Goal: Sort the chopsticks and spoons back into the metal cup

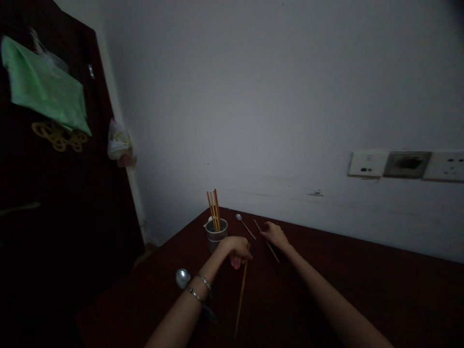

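My left hand (239, 249) is bent at the wrist in front of a metal cup (216, 236), its thumb and finger closed on one end of a wooden chopstick (241, 297). That chopstick slants down toward the near side of the table. Farther right, my right hand (275, 235) pinches a second chopstick (272, 252) lying along the tabletop. Several chopsticks (214, 210) stand upright in the cup, and a pale spoon-like end (209, 221) shows at its back rim. A metal spoon (243, 223) lies between the cup and my right hand.
A ladle (183, 277) rests left of my left forearm, which hides part of its handle. The dark red table (326, 280) meets a pale wall (253, 121) with sockets (368, 164). At left, a dark door (105, 203) carries a green cloth (47, 84); a plastic bag (119, 141) hangs nearby.
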A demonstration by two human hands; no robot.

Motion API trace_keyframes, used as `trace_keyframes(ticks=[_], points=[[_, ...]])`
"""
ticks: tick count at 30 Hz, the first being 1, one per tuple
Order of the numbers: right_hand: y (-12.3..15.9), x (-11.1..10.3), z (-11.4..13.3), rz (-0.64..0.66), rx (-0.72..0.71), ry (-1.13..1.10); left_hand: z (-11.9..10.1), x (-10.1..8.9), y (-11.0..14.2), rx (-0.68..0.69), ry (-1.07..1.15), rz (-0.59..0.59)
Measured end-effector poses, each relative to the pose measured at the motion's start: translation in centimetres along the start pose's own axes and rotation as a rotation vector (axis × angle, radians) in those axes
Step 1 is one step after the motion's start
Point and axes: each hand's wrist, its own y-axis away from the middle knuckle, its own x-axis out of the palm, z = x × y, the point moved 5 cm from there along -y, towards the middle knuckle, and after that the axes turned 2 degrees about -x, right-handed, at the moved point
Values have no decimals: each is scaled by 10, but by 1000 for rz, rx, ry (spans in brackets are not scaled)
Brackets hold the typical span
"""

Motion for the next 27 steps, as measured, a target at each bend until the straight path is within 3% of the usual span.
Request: trace_keyframes(ticks=[3, 5, 9, 13, 16, 18, 20, 25, 27], points=[[1, -2, -7, -48, -1, -112, -7, -20, 30, 100, 83, -126], [2, -1, -16, -53, 21, -254, -9, -41, 53, 193, 165, -285], [6, 2, -37, -62, 76, -478, 7, -93, 96, 344, 285, -807], [9, 4, -44, -104, 85, -678, 47, -126, 121, 233, 357, -1342], [12, 5, -39, -75, 62, -676, 74, -132, 119, 105, 395, -1538], [13, 4, -35, -60, 50, -613, 87, -131, 110, 71, 464, -1582], [15, 2, -31, -73, 26, -503, 96, -129, 95, 64, 598, -1536], [20, -2, -15, -104, -113, -224, 101, -118, 56, 238, 1040, -1095], [22, -1, -8, -62, -125, -140, 102, -117, 51, 291, 1101, -1018]])
